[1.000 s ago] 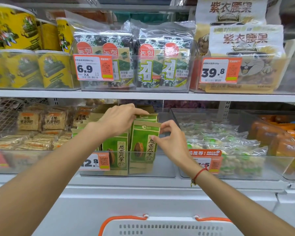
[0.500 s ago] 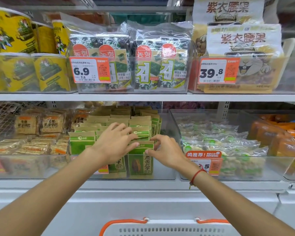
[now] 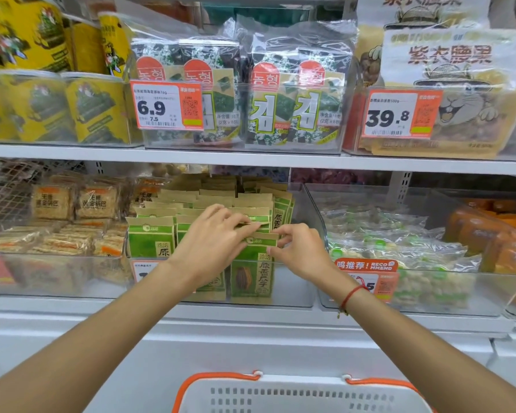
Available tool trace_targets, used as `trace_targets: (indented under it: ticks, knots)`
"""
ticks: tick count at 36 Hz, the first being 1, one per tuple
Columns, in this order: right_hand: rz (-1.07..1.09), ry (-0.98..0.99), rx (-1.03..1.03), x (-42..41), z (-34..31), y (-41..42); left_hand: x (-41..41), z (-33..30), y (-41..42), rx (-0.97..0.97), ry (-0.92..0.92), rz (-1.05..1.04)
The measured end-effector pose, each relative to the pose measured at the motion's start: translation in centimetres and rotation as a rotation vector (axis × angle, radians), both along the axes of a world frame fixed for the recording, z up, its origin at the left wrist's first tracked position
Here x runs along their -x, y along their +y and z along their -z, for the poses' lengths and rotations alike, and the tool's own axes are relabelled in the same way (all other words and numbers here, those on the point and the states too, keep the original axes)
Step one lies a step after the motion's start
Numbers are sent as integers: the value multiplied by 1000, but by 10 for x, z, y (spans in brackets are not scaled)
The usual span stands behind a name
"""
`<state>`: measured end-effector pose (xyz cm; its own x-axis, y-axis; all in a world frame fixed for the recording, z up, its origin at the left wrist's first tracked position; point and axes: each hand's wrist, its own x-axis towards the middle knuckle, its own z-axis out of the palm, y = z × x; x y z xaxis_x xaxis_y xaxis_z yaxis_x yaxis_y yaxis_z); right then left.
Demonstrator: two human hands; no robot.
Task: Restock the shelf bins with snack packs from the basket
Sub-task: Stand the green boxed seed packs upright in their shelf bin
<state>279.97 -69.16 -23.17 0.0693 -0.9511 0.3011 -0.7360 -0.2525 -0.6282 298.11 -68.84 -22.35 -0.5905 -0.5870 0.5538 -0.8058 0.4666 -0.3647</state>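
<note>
A clear shelf bin (image 3: 292,293) on the lower shelf holds several green-and-tan sunflower seed packs standing in rows. The front-right seed pack (image 3: 252,274) stands upright against the bin's front wall. My left hand (image 3: 212,245) rests over the packs just left of it, fingers curled on the pack tops. My right hand (image 3: 298,248) pinches the top right corner of that front pack. The white basket with an orange rim (image 3: 304,391) sits below at the bottom edge; its contents are out of view.
To the left, a bin of rice cracker packs (image 3: 72,222). To the right, a bin of clear-wrapped green snacks (image 3: 399,251) with a red tag, then orange packs (image 3: 489,234). The upper shelf carries yellow tubs (image 3: 42,105), seaweed packs (image 3: 280,93) and large nut bags (image 3: 447,84).
Both hands have lowered the front seed pack down into the bin, from raised above the rows to standing against the front wall. The hands stay on its top.
</note>
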Motion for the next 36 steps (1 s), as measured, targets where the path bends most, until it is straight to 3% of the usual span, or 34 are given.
trace_targets:
  ticks: [7,22,36]
  knots:
    - [10,-66,68,-2,3,5,-2,-1,2,-8,92,-65]
    - [-28,-77,4,1,3,16,2,-7,8,-150,200,-94]
    - [-29,0,78,-1,8,11,3,-11,7,-186,224,-101]
